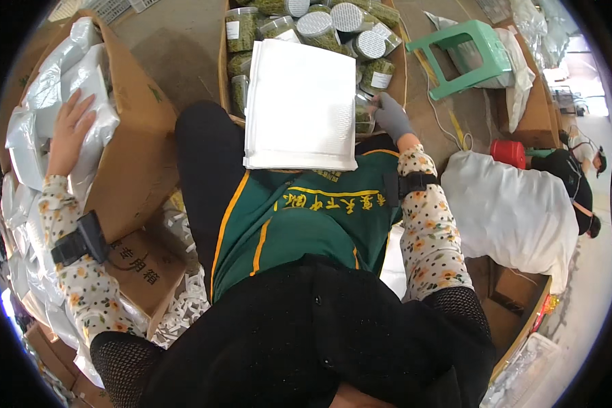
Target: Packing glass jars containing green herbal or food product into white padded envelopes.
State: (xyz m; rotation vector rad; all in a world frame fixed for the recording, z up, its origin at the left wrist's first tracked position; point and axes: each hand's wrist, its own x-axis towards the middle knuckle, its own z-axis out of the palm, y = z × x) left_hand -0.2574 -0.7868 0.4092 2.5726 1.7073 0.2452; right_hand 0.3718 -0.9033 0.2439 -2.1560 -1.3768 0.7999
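Observation:
My left hand (73,130) lies with fingers spread on silvery-white plastic-wrapped packages (84,76), which fill a tall cardboard box (127,127) on the left. A grey glove covers my right hand (390,116), whose fingers are curled by the right edge of a white padded mailer (302,104). Whether they grip anything is hard to see; a clear jar (363,109) with green contents is right beside them. The mailer spans my lap and the near part of a carton (223,61). Several lidded jars (316,25) of dried green material lie in that carton, partly hidden by the mailer.
A green plastic stool (461,58) lies tipped over at the right, near a red bucket (508,153). A stuffed white sack (510,204) stands beside my right arm. Paper scraps (183,301) surround a small carton (145,270). Another person (566,173) is bent over at far right.

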